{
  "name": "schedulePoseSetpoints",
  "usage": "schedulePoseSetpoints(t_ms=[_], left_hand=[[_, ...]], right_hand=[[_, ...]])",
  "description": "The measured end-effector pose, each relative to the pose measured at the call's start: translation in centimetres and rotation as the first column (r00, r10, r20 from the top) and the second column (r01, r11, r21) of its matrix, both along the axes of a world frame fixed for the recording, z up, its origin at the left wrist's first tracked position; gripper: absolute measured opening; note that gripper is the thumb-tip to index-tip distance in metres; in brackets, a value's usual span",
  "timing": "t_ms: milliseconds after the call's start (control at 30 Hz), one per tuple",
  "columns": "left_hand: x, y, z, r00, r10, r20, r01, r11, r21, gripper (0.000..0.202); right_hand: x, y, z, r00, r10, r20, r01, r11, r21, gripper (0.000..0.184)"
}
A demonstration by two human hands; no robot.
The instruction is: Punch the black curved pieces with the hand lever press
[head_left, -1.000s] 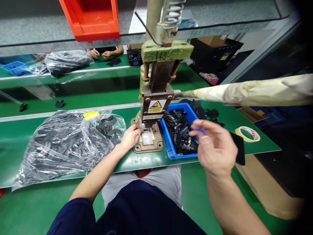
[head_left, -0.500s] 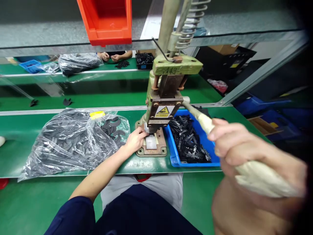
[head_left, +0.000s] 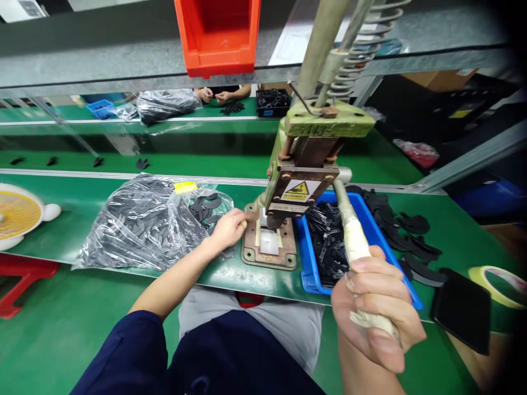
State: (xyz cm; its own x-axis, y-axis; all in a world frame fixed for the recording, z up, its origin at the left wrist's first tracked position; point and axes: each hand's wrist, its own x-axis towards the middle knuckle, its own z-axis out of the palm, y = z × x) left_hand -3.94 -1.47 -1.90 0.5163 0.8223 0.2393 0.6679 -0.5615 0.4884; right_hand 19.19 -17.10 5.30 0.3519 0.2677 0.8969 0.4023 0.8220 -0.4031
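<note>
A green hand press point(head_left: 307, 181) with a warning label stands on the bench. My right hand point(head_left: 379, 307) is wrapped round the press's tape-wrapped lever point(head_left: 354, 233), at the lower right. Beside the left edge of the press base point(head_left: 251, 258), my left hand point(head_left: 228, 229) has its fingers pinched together. A small yellowish bit shows at its fingertips; I cannot make out what it is. A pale, shiny plate point(head_left: 269, 242) lies on the base, partly under the dark press head point(head_left: 276, 220).
Left stands a clear bag of dark curved parts point(head_left: 140, 230); right, a blue bin point(head_left: 305, 277) of black parts. Loose black pieces point(head_left: 381, 214), a black flat object point(head_left: 461, 310) and tape point(head_left: 480, 274) lie farther right. Another person's hands point(head_left: 214, 96) work across the bench.
My left hand has drawn back from under the press head to the base's left edge. My right hand, still round the lever, is lower and farther from the camera. The view has turned left.
</note>
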Motion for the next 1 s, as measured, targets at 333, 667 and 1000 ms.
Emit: schedulePoseSetpoints(t_ms=[333, 667, 1000], left_hand=[[-6.9, 4.3, 2.1, 0.862, 0.081, -0.5, -0.173, 0.975, -0.14, 0.032], [-6.1, 1.6, 3.6, 0.993, 0.096, 0.074, -0.09, 0.993, -0.082, 0.027], [-1.1, -2.0, 2.2, 0.821, 0.271, 0.502, 0.106, 0.793, -0.6, 0.029]], right_hand=[[-0.1, 0.5, -0.5, 0.999, 0.021, -0.041, -0.019, 0.998, 0.061, 0.014], [0.1, 0.1, -0.5, 0.997, 0.082, -0.017, -0.081, 0.996, 0.023, 0.015], [0.5, -0.1, -0.9, 0.997, 0.077, 0.022, -0.077, 0.997, 0.005, 0.016]])
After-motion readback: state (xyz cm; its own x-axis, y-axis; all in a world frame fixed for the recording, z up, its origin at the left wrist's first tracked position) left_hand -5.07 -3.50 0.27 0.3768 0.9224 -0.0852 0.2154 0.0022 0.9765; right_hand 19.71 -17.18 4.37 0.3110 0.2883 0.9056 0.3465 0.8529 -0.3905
